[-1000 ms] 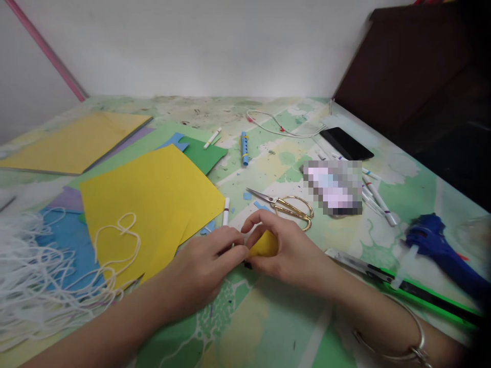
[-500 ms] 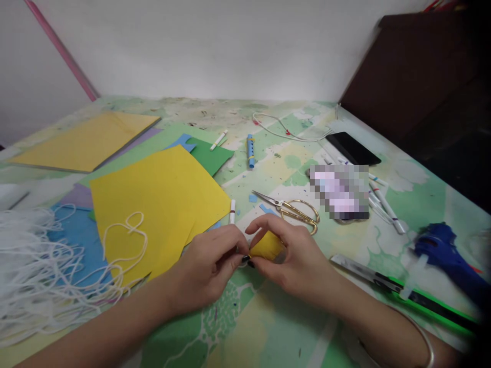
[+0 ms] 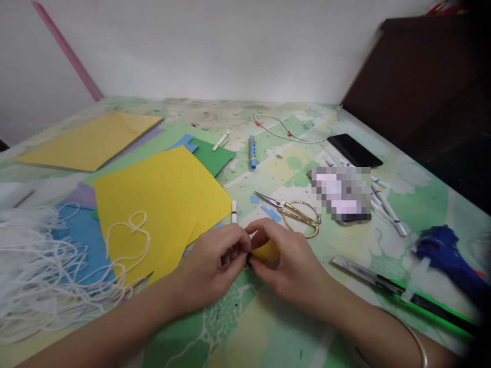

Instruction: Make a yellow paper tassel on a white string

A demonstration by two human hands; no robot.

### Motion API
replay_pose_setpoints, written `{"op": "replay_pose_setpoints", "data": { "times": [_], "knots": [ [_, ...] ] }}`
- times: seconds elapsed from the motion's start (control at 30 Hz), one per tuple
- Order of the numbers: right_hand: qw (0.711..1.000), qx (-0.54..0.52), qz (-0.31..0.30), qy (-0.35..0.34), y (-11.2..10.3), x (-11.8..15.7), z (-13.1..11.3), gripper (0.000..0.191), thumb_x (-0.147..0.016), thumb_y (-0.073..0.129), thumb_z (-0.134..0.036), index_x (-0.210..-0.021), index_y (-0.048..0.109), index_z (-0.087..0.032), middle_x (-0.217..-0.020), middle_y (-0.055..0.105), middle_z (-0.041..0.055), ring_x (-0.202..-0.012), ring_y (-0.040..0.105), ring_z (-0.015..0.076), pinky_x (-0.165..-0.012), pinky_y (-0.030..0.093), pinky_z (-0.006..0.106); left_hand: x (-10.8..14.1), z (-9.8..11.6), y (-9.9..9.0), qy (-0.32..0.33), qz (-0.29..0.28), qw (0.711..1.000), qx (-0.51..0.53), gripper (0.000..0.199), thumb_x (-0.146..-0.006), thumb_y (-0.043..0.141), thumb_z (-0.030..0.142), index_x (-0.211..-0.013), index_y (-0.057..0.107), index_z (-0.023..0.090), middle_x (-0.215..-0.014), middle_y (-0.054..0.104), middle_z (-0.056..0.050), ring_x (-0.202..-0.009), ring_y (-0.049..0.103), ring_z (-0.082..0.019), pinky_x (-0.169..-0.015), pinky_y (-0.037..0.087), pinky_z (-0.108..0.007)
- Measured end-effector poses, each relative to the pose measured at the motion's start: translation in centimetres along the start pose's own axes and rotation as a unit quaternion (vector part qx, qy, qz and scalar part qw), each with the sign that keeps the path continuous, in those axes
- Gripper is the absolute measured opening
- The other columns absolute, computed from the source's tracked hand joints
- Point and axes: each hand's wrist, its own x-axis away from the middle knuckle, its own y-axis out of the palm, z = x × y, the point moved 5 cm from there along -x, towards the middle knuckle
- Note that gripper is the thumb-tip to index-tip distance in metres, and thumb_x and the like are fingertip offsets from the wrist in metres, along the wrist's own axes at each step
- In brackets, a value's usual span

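Observation:
Near the middle of the table, my left hand [image 3: 215, 263] and my right hand [image 3: 289, 260] meet at the fingertips. A small yellow piece [image 3: 268, 251], paper by its look, shows inside the curve of my right hand, whose fingers are pinched on its edge. My left fingers are curled closed against the right fingertips; what they grip is hidden. Just beyond the hands lie a white marker [image 3: 233, 211], gold-handled scissors [image 3: 303, 214] and blue paper scraps [image 3: 270, 213]. A rolled blue piece with yellow bands [image 3: 252, 152] lies farther back.
Left: a large yellow sheet [image 3: 161, 199], white string [image 3: 34, 271], blue sheet [image 3: 84, 245], green sheet [image 3: 215, 156] and orange-yellow board [image 3: 92, 140]. Right: a green-black cutter [image 3: 387, 283], blue glue gun [image 3: 445, 253], markers [image 3: 387, 207], black phone [image 3: 355, 149] and blurred-out phone [image 3: 339, 194].
My fingertips have drawn closer together, with the left fingers more curled, and less of the yellow piece shows. The whole view has shifted slightly.

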Motion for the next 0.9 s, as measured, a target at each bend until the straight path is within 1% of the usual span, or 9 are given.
{"op": "replay_pose_setpoints", "data": {
  "times": [0.1,0.3,0.43,0.53,0.63,0.73,0.8,0.9],
  "knots": [
    [1.0,-0.003,0.01,-0.006,0.0,0.0,0.1,0.037,-0.069,0.057,0.0,-0.1,0.054,-0.021,-0.087,0.065,-0.001,-0.084,0.06,0.0148,-0.074,0.042,0.025,-0.1,-0.2,0.1,-0.039,0.003,0.998,0.049,0.01,-0.08,0.047,0.009,-0.077,0.051,0.017,-0.069,0.051,0.002,-0.056,0.045,-0.01,-0.051,0.036,-0.022],
    [0.999,-0.006,0.034,0.0,-0.3,0.0,0.4,0.038,-0.07,0.055,-0.001,-0.101,0.053,-0.022,-0.084,0.064,-0.0026,-0.076,0.06,0.0133,-0.068,0.043,0.024,-0.1,-1.2,0.0,-0.122,0.02,0.979,0.162,0.003,-0.078,0.052,0.016,-0.076,0.053,0.017,-0.072,0.055,0.0,-0.067,0.055,-0.015,-0.057,0.043,-0.025],
    [0.997,-0.036,0.059,0.021,-0.6,0.1,0.6,0.041,-0.071,0.056,-0.004,-0.107,0.051,-0.023,-0.083,0.063,-0.0018,-0.079,0.061,0.0152,-0.067,0.044,0.025,0.0,-1.4,-0.2,-0.131,0.034,0.977,0.168,0.005,-0.077,0.054,0.018,-0.078,0.058,0.016,-0.071,0.057,-0.001,-0.066,0.056,-0.015,-0.058,0.044,-0.026],
    [0.992,-0.093,0.058,0.056,-0.5,0.1,1.1,0.041,-0.071,0.056,-0.006,-0.107,0.05,-0.025,-0.082,0.061,-0.0026,-0.08,0.06,0.0159,-0.068,0.044,0.026,0.0,-1.3,-0.2,-0.129,0.044,0.975,0.175,0.005,-0.078,0.055,0.018,-0.08,0.059,0.016,-0.071,0.057,-0.001,-0.063,0.055,-0.013,-0.055,0.044,-0.024],
    [0.978,-0.179,0.043,0.097,-0.3,-0.1,1.5,0.04,-0.071,0.058,-0.007,-0.105,0.05,-0.026,-0.083,0.06,-0.0033,-0.073,0.057,0.0142,-0.065,0.044,0.026,0.0,-1.0,-0.3,-0.108,0.054,0.978,0.17,0.004,-0.078,0.056,0.015,-0.08,0.06,0.016,-0.072,0.059,-0.001,-0.063,0.055,-0.012,-0.053,0.044,-0.022],
    [0.951,-0.271,0.021,0.149,0.0,-0.2,1.9,0.04,-0.069,0.06,-0.008,-0.103,0.049,-0.025,-0.082,0.059,-0.0027,-0.064,0.053,0.0124,-0.056,0.04,0.024,0.0,-0.6,-0.7,-0.078,0.066,0.984,0.147,0.007,-0.079,0.057,0.012,-0.082,0.062,0.016,-0.074,0.062,-0.001,-0.065,0.058,-0.013,-0.055,0.046,-0.022],
    [0.936,-0.305,0.009,0.178,0.1,-0.2,2.1,0.041,-0.067,0.062,-0.008,-0.102,0.048,-0.024,-0.078,0.058,-0.0031,-0.059,0.05,0.0111,-0.052,0.037,0.023,0.0,-0.3,-0.9,-0.037,0.065,0.99,0.119,0.01,-0.079,0.056,0.008,-0.081,0.063,0.016,-0.074,0.064,-0.002,-0.066,0.059,-0.013,-0.057,0.046,-0.022],
    [0.919,-0.335,-0.009,0.206,0.0,-0.2,2.0,0.043,-0.063,0.065,-0.009,-0.1,0.048,-0.023,-0.074,0.057,-0.0037,-0.056,0.047,0.0102,-0.05,0.034,0.023,0.0,0.3,-1.1,0.047,0.06,0.993,0.088,0.016,-0.082,0.052,0.004,-0.078,0.064,0.014,-0.075,0.064,-0.003,-0.07,0.06,-0.013,-0.064,0.047,-0.024]
  ]
}}
